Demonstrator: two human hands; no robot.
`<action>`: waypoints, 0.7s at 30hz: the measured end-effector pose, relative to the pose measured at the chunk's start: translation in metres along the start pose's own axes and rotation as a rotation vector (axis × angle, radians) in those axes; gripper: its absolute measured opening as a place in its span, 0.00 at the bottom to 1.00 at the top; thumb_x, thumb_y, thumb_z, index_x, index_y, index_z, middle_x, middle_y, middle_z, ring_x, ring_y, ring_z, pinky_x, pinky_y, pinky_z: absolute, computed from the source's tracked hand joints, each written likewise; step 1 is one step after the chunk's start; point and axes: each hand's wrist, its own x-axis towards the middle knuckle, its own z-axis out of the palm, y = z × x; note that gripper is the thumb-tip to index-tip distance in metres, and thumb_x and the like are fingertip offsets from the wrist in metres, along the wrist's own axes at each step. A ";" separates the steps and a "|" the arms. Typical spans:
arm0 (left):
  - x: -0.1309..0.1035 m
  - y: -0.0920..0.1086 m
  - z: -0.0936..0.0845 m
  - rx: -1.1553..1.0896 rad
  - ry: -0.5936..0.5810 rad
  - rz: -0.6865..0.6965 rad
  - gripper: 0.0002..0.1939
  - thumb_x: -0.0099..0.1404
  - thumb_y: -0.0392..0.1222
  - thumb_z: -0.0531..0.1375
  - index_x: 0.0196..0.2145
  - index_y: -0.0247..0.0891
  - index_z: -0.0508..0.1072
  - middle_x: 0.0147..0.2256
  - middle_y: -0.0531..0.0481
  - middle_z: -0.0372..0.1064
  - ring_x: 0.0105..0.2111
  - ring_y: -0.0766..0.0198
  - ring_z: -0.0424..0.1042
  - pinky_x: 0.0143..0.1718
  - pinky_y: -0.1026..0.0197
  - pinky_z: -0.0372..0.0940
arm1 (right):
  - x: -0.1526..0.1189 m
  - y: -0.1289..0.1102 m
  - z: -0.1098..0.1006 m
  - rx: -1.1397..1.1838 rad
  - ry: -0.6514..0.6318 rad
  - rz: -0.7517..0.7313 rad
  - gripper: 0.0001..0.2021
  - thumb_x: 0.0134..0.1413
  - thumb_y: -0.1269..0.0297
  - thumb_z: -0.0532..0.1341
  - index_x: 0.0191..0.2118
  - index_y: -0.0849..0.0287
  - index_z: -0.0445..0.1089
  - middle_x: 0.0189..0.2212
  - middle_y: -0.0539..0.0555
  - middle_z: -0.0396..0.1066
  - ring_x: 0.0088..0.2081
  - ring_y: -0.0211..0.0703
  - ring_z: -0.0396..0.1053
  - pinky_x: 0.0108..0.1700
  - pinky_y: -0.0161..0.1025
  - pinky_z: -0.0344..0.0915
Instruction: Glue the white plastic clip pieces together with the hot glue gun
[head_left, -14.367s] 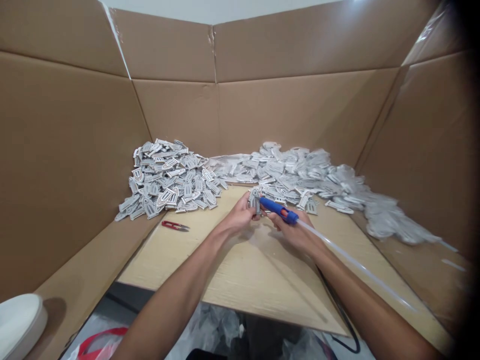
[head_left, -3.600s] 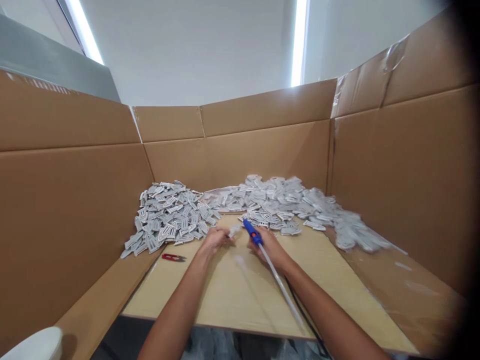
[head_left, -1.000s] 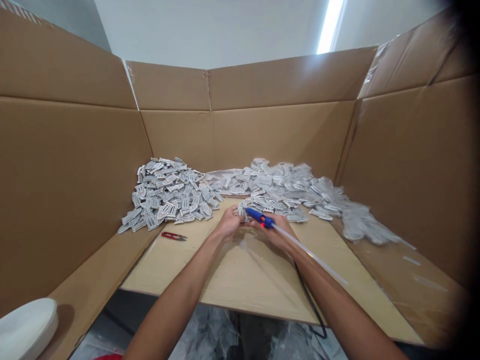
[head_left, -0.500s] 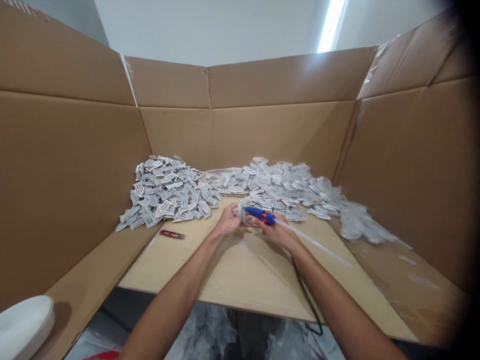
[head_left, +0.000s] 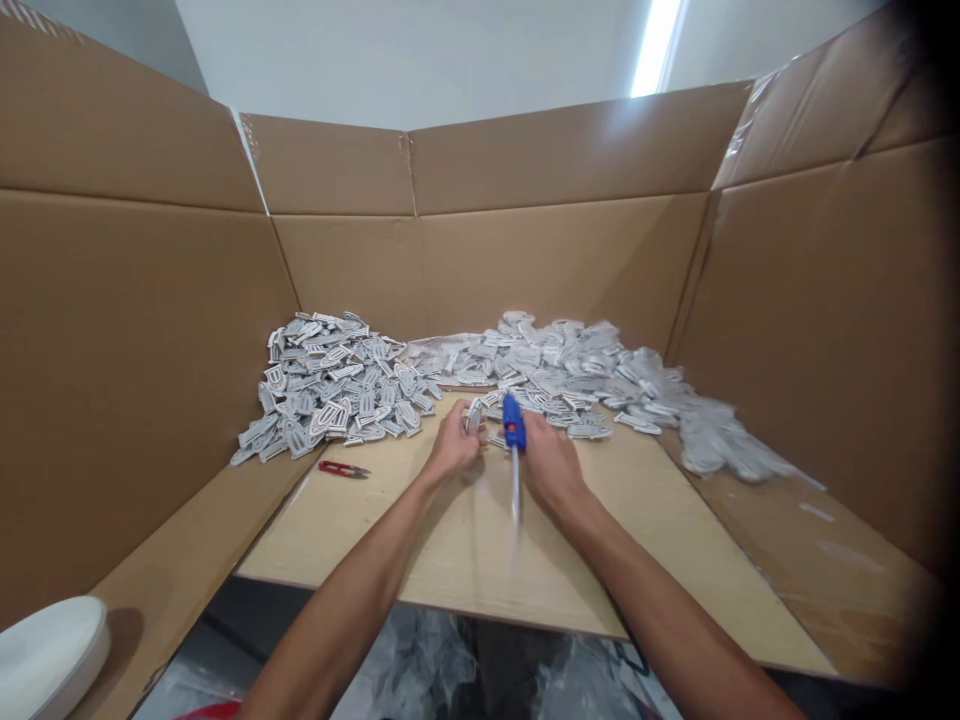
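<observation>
My left hand [head_left: 454, 443] is closed on a small grey-and-white tab-like piece [head_left: 474, 415], held up just above the board. In my right hand [head_left: 551, 455] is a blue glue gun [head_left: 514, 420], its nozzle pointing away from me. A translucent glue stick [head_left: 516, 487] sticks out of its rear end toward me, blurred at the tip. The gun and the held piece are apart. Behind both hands lie more such pieces [head_left: 581, 405], and a pair of red-handled thread snips [head_left: 343, 469] rests on the board to the left.
A large heap of the grey-and-white pieces [head_left: 337, 385] stands at the back left. Pieces in clear plastic bags [head_left: 705, 435] spread along the back right. Cardboard walls [head_left: 562, 255] surround the wooden board [head_left: 525, 590]. A white round container [head_left: 56, 650] sits at lower left.
The glue gun has swung from pointing left across the held piece to pointing forward, and has come away from that piece. My left hand keeps its hold, almost in place.
</observation>
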 end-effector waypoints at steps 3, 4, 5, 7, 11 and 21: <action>0.006 -0.004 -0.010 -0.021 0.032 -0.075 0.18 0.58 0.37 0.66 0.42 0.43 0.62 0.32 0.53 0.73 0.28 0.68 0.73 0.29 0.67 0.66 | 0.000 0.005 -0.004 0.021 0.159 0.022 0.09 0.65 0.63 0.56 0.43 0.60 0.70 0.42 0.62 0.74 0.38 0.49 0.70 0.39 0.40 0.59; 0.008 -0.005 -0.013 -0.003 0.037 -0.085 0.17 0.58 0.37 0.66 0.41 0.42 0.62 0.31 0.53 0.72 0.26 0.68 0.72 0.29 0.67 0.64 | 0.000 0.007 -0.006 0.077 0.167 0.006 0.09 0.65 0.60 0.56 0.40 0.59 0.71 0.39 0.60 0.73 0.37 0.48 0.69 0.39 0.39 0.59; 0.010 -0.004 -0.016 0.033 0.043 -0.076 0.15 0.58 0.38 0.66 0.39 0.41 0.63 0.29 0.54 0.72 0.25 0.68 0.71 0.27 0.68 0.63 | 0.000 0.009 -0.007 0.142 0.158 -0.008 0.11 0.65 0.57 0.57 0.38 0.58 0.71 0.37 0.58 0.73 0.36 0.47 0.69 0.39 0.39 0.60; 0.013 -0.001 -0.021 0.136 0.059 -0.011 0.11 0.57 0.40 0.66 0.33 0.39 0.67 0.25 0.53 0.70 0.22 0.69 0.67 0.25 0.68 0.59 | 0.002 0.011 -0.007 0.277 0.115 0.003 0.15 0.63 0.52 0.58 0.32 0.57 0.72 0.32 0.54 0.72 0.34 0.45 0.68 0.38 0.38 0.60; 0.014 0.009 -0.019 0.210 0.060 0.074 0.12 0.55 0.43 0.67 0.23 0.37 0.68 0.20 0.54 0.63 0.21 0.69 0.62 0.25 0.65 0.55 | 0.005 0.012 -0.005 0.445 0.026 0.142 0.20 0.56 0.43 0.62 0.27 0.56 0.72 0.24 0.50 0.70 0.29 0.43 0.65 0.32 0.37 0.59; 0.007 0.020 -0.009 0.091 -0.073 -0.003 0.10 0.53 0.45 0.65 0.25 0.36 0.73 0.20 0.53 0.68 0.19 0.68 0.64 0.24 0.65 0.58 | 0.004 0.013 -0.007 0.551 -0.164 0.169 0.25 0.58 0.39 0.57 0.26 0.57 0.71 0.21 0.49 0.70 0.25 0.40 0.67 0.29 0.36 0.59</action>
